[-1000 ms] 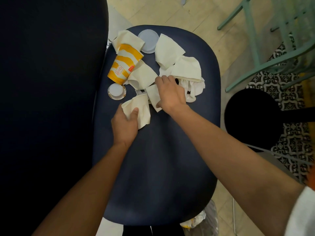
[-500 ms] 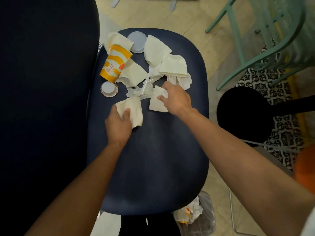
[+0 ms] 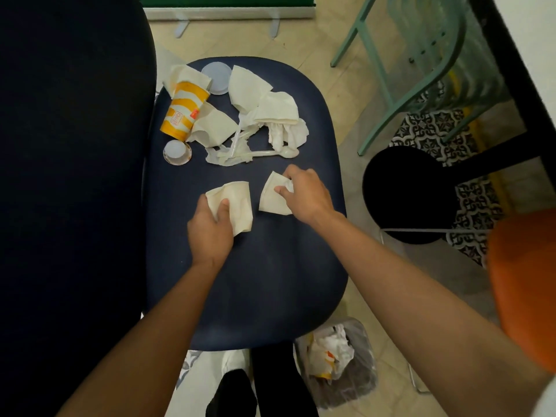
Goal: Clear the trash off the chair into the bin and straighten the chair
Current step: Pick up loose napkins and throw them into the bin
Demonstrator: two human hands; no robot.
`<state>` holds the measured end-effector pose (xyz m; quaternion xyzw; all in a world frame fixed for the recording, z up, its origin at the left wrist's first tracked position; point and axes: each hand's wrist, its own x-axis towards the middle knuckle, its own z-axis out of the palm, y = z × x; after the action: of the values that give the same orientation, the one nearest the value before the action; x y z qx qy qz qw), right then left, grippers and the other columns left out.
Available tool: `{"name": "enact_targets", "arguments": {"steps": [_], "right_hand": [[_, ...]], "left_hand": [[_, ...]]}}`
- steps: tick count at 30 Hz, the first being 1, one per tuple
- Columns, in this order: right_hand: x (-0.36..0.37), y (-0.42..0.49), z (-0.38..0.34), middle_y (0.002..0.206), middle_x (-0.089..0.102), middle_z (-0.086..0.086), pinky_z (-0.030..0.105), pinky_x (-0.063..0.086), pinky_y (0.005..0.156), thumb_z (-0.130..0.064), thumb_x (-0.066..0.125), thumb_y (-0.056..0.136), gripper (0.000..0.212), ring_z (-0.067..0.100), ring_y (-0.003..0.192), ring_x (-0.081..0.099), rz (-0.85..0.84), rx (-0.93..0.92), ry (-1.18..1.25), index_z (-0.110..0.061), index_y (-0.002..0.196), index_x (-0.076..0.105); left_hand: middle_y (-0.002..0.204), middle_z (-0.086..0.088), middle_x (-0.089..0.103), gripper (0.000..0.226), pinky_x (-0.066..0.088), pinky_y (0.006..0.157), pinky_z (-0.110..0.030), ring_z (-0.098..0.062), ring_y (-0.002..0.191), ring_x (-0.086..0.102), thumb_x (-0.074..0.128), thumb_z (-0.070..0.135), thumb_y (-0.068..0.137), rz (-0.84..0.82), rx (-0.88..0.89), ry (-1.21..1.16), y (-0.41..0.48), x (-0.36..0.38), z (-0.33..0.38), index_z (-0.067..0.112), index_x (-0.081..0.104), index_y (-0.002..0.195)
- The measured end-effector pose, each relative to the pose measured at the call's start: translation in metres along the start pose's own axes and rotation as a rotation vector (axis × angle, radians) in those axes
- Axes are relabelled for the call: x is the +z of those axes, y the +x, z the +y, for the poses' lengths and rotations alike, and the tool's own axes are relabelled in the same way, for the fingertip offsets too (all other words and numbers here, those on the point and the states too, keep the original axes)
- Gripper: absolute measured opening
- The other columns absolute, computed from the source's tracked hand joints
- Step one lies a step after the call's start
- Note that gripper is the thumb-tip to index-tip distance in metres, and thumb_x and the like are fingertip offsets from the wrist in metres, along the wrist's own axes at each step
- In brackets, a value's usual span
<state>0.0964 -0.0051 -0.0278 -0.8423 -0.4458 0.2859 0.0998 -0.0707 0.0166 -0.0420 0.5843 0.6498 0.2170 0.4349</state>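
Left hand (image 3: 210, 233): closed on a napkin (image 3: 237, 203), drawn back mid-seat
Right hand (image 3: 304, 195): pinching a second napkin (image 3: 272, 200), likewise
Next: bin (image 3: 340, 362), likely

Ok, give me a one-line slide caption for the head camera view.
Each hand, left and right, lifts a napkin off the littered navy chair seat, bin waiting below.

On chair seat (image 3: 270, 281): my left hand (image 3: 210, 230) w/ napkin (image 3: 237, 203) at centre, right hand (image 3: 307, 197) w/ 2nd napkin (image 3: 272, 200) at 3 o'clock of it. Cup (image 3: 182, 112), lids, tissues piled at 12. Bin (image 3: 340, 362) on floor at 5.
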Motion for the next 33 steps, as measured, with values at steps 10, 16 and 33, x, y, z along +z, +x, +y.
{"name": "enact_targets", "arguments": {"steps": [10,16,33], "right_hand": [[0.008,-0.075,0.021,0.102,0.044,0.005,0.035,0.047,0.073,-0.032,0.055,0.093,0.023,0.024,0.08,0.052,0.087,0.095,0.079,-0.017,0.111,0.051],[0.014,-0.11,0.037,0.102,0.046,0.004,0.034,0.048,0.073,-0.032,0.054,0.093,0.021,0.023,0.081,0.052,0.13,0.125,0.106,-0.017,0.109,0.051],[0.044,-0.233,0.171,0.104,0.057,0.011,0.028,0.035,0.073,-0.03,0.052,0.093,0.023,0.026,0.094,0.053,0.325,0.281,0.193,-0.011,0.105,0.056]], "left_hand": [[0.106,-0.012,0.064,0.028,0.042,0.078,-0.027,-0.028,0.095,0.059,0.044,0.024,0.097,-0.087,0.091,0.019,-0.052,-0.012,-0.011,0.004,0.052,0.115],[0.099,-0.005,0.061,0.027,0.04,0.075,-0.026,-0.02,0.086,0.054,0.044,0.025,0.097,-0.123,0.125,0.024,-0.086,-0.011,-0.017,0.005,0.052,0.114],[0.083,0.008,0.054,0.015,0.047,0.075,-0.035,-0.02,0.083,0.056,0.041,0.03,0.098,-0.253,0.1,-0.002,-0.217,0.042,-0.051,0.016,0.038,0.103]]}}
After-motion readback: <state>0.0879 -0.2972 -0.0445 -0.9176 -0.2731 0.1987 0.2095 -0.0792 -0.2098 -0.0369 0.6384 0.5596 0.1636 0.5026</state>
